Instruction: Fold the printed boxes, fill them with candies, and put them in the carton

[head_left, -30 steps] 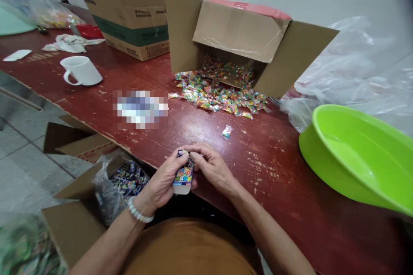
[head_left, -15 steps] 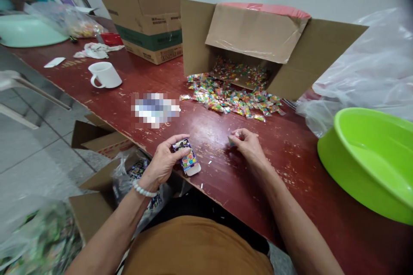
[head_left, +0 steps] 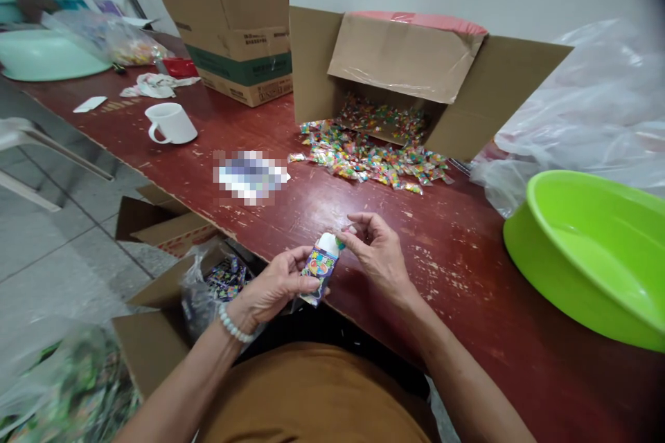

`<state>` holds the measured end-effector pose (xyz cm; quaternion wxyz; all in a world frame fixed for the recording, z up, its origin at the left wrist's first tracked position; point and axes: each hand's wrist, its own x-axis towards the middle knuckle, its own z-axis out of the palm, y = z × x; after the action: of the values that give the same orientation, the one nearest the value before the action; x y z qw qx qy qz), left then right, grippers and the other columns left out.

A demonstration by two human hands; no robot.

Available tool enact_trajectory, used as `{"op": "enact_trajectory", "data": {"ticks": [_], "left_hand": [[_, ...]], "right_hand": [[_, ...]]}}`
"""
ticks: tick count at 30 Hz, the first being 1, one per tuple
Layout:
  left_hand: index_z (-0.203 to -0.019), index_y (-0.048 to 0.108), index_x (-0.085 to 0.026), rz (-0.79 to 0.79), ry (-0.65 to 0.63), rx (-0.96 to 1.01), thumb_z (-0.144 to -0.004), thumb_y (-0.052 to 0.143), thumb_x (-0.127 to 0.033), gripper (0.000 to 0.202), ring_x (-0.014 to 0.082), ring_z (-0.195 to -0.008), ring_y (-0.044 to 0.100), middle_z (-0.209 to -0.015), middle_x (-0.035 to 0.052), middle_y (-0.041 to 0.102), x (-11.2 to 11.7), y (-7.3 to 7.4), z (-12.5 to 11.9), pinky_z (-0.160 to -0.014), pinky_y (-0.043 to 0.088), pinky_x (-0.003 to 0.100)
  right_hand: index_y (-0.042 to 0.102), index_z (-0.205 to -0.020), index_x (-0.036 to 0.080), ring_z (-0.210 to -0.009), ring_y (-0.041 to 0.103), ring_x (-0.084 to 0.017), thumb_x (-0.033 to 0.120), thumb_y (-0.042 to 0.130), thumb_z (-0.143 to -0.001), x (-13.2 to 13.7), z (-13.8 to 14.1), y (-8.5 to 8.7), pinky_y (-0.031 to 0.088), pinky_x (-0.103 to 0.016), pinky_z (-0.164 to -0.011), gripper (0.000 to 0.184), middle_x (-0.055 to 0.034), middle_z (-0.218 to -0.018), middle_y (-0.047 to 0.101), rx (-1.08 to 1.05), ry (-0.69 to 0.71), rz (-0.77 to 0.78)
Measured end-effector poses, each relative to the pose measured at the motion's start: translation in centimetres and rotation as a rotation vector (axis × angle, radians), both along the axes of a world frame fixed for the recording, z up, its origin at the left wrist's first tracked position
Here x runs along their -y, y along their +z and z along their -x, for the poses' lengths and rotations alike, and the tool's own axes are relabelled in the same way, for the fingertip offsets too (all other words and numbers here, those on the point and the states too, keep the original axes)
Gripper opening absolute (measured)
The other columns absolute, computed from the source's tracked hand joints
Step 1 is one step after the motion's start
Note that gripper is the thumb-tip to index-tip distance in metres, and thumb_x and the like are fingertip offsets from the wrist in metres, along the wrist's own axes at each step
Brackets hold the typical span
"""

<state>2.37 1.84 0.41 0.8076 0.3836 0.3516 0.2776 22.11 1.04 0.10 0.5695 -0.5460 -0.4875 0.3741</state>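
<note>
My left hand (head_left: 283, 280) is closed around a small printed candy box (head_left: 318, 270), dark purple with bright colours. Its white flap stands open at the top, tilted toward the right. Right beside that opening, my right hand (head_left: 377, 249) pinches a small candy packet (head_left: 341, 242) between thumb and fingers; the fingers partly cover it. Farther back, a heap of clear candy packets (head_left: 364, 159) with coloured pieces spills over the red table (head_left: 441, 256) from a cardboard box on its side (head_left: 400, 59).
A bright green basin (head_left: 582, 270) stands at the right, with plastic bags (head_left: 587, 111) behind it. To the left are a white mug (head_left: 174, 124) and a closed-in tall carton (head_left: 244, 48). Below the table edge, an open carton (head_left: 156, 325) holds a bag of purple boxes (head_left: 228, 277).
My left hand has turned the candy box so its open flap now points up. My right hand has moved left with the candy packet, up to the box's opening.
</note>
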Motion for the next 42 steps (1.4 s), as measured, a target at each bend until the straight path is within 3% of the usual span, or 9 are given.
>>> {"op": "enact_trajectory", "data": {"ticks": [6, 11, 16, 19, 22, 26, 30, 34, 42], "left_hand": [[-0.113, 0.061, -0.016, -0.159, -0.103, -0.036, -0.07, 0.079, -0.018, 0.047, 0.0142, -0.078, 0.068, -0.096, 0.0026, 0.069, 0.5, 0.6, -1.1, -0.071, 0.053, 0.024], [-0.117, 0.053, -0.02, -0.227, -0.073, -0.032, -0.074, 0.067, -0.012, 0.046, 0.0117, -0.068, 0.065, -0.092, -0.0002, 0.066, 0.8, 0.6, -1.4, -0.062, 0.052, 0.022], [-0.121, 0.053, -0.023, -0.252, -0.057, -0.115, -0.076, 0.067, -0.016, 0.047, 0.0118, -0.062, 0.065, -0.087, -0.0017, 0.065, 1.1, 1.4, -1.7, -0.05, 0.048, 0.019], [-0.112, 0.06, -0.019, -0.149, 0.054, -0.052, -0.083, 0.068, -0.04, 0.036, 0.0139, -0.056, 0.064, -0.081, 0.0013, 0.067, 1.0, 1.8, -2.0, -0.046, 0.048, 0.022], [-0.1, 0.068, -0.013, -0.055, 0.138, -0.001, -0.086, 0.059, -0.06, 0.05, 0.0156, -0.053, 0.062, -0.075, 0.0067, 0.07, 0.8, 1.6, -2.4, -0.046, 0.049, 0.025], [-0.101, 0.073, -0.014, -0.148, 0.151, -0.003, -0.084, 0.068, -0.054, 0.044, 0.0164, -0.058, 0.064, -0.076, 0.0069, 0.073, 1.0, 0.9, -2.6, -0.046, 0.047, 0.023], [-0.108, 0.072, -0.018, -0.139, 0.202, -0.002, -0.082, 0.072, -0.051, 0.042, 0.0149, -0.05, 0.062, -0.068, 0.0023, 0.069, 1.1, 0.7, -2.7, -0.038, 0.043, 0.021], [-0.122, 0.066, -0.017, 0.127, 0.042, 0.1, -0.087, 0.057, -0.067, 0.062, 0.0193, -0.047, 0.065, -0.075, 0.0076, 0.072, 0.7, 0.9, -2.4, -0.034, 0.048, 0.026], [-0.143, 0.053, -0.024, 0.113, 0.084, 0.084, -0.091, 0.042, -0.071, 0.072, 0.0179, -0.048, 0.067, -0.086, 0.0094, 0.075, 0.5, 0.4, -2.5, -0.033, 0.046, 0.022]], "right_hand": [[0.072, -0.103, 0.02, -0.07, 0.062, -0.016, 0.03, 0.074, -0.082, 0.5, 0.0, 1.1, 0.05, -0.029, -0.066, 0.023, -0.0028, -0.083, 0.071, 0.216, 0.033, -0.124], [0.077, -0.102, 0.027, -0.095, 0.064, -0.019, 0.024, 0.06, -0.091, 0.9, 0.2, 1.4, 0.051, -0.033, -0.084, 0.02, -0.0058, -0.1, 0.066, 0.322, 0.233, -0.248], [0.071, -0.114, 0.027, -0.087, 0.061, -0.017, 0.032, 0.063, -0.089, 0.8, 0.2, 1.7, 0.05, -0.031, -0.08, 0.026, -0.0024, -0.094, 0.063, 0.009, 0.163, -0.084], [0.067, -0.113, 0.025, -0.085, 0.06, -0.016, 0.039, 0.073, -0.082, 0.9, 0.1, 1.8, 0.051, -0.029, -0.077, 0.035, -0.0031, -0.102, 0.065, -0.179, 0.075, 0.022], [0.067, -0.111, 0.022, -0.077, 0.06, -0.014, 0.04, 0.082, -0.073, 1.3, 0.4, 1.5, 0.05, -0.026, -0.068, 0.044, -0.0038, -0.101, 0.066, -0.307, 0.168, 0.174], [0.067, -0.109, 0.02, -0.066, 0.061, -0.015, 0.04, 0.085, -0.071, 1.7, 1.5, 1.1, 0.052, -0.028, -0.063, 0.047, -0.002, -0.083, 0.068, -0.45, 0.344, 0.276], [0.074, -0.089, 0.022, -0.083, 0.068, -0.02, 0.04, 0.075, -0.082, 1.9, 1.9, 1.0, 0.054, -0.032, -0.077, 0.02, -0.0045, -0.091, 0.074, -0.147, 0.229, 0.059], [0.078, -0.097, 0.027, -0.094, 0.069, -0.022, 0.038, 0.062, -0.093, 2.1, 1.3, 1.0, 0.053, -0.036, -0.088, 0.02, -0.005, -0.1, 0.076, 0.181, 0.25, -0.139], [0.074, -0.087, 0.017, -0.05, 0.058, -0.011, 0.039, 0.073, -0.081, 1.6, 1.9, 1.2, 0.049, -0.026, -0.052, 0.023, -0.0048, -0.086, 0.076, -0.152, 0.276, 0.202]]}}
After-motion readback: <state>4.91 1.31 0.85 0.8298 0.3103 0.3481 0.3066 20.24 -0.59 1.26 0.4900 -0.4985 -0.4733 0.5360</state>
